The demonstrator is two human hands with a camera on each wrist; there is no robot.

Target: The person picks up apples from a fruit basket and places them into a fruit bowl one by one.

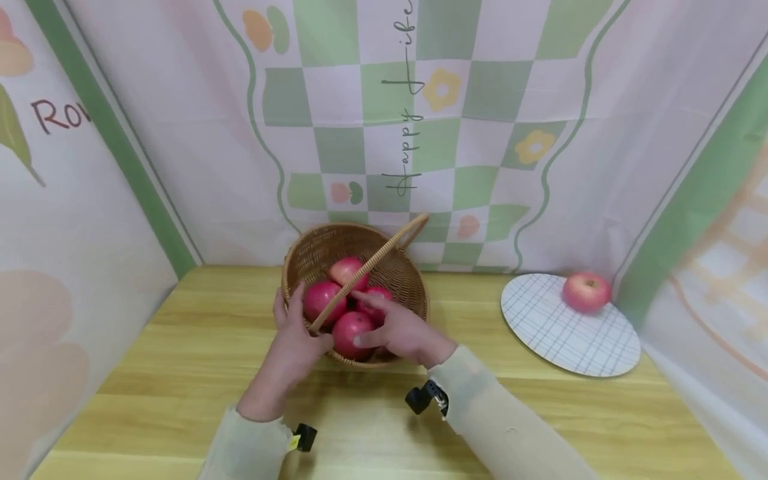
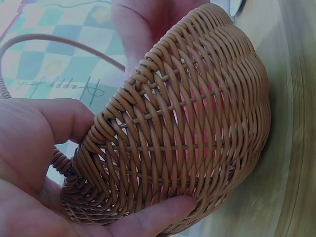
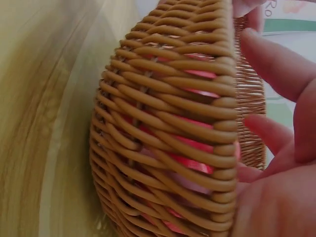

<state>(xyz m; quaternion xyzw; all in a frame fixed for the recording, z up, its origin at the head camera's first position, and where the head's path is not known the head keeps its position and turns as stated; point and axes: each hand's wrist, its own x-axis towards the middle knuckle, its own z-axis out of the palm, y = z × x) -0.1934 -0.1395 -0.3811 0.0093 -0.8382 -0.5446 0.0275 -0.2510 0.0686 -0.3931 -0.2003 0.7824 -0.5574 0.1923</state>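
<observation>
A brown wicker basket [image 1: 413, 283] with an arched handle [image 1: 379, 255] holds several pink-red apples, among them a front apple [image 1: 347, 333] and a paler rear apple [image 1: 348, 272]. At its left rim my left hand [image 1: 294, 343] grips the wicker, thumb near the handle's foot; in the left wrist view a finger lies along the outer weave [image 2: 197, 113]. My right hand [image 1: 402, 330] reaches over the right-front rim, fingers spread, thumb at the front apple and fingertips over the right-hand apple [image 1: 381, 293]. In the right wrist view the basket wall [image 3: 163, 113] partly hides the apples.
To the right, an oval checked plate [image 1: 555, 333] carries a single apple [image 1: 587, 292]. Both stand on a wooden table [image 1: 198, 347]. A patterned curtain [image 1: 336, 100] hangs close behind the basket, with cloth panels at left and right.
</observation>
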